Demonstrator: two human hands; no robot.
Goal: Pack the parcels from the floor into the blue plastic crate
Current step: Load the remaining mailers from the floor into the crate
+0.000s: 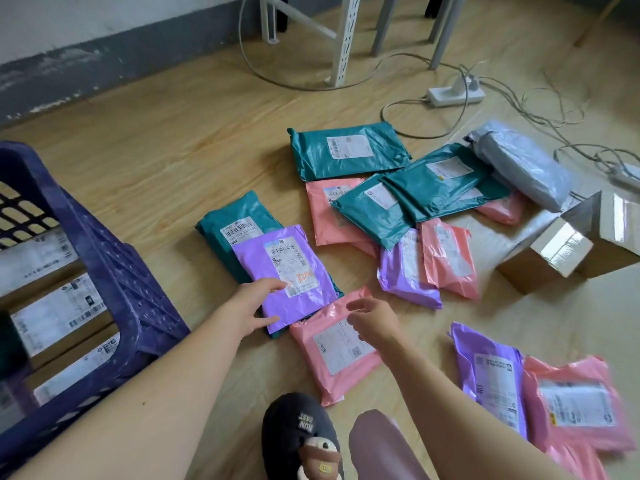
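Wooden floor point(173, 150); blue plastic crate point(114, 271), left of left grip point(256, 308), partly packed with boxes point(55, 306). Left grip spread, touching purple parcel point(304, 299); right grip point(372, 320) apart, empty, over pink parcel point(332, 362). Many mailers point(346, 154) remain beyond.

Blue crate point(114, 271) stands left, labelled boxes point(59, 306) packed inside; purple, teal, pink mailers point(346, 150) lie flat, overlapping, across the floor point(173, 150).
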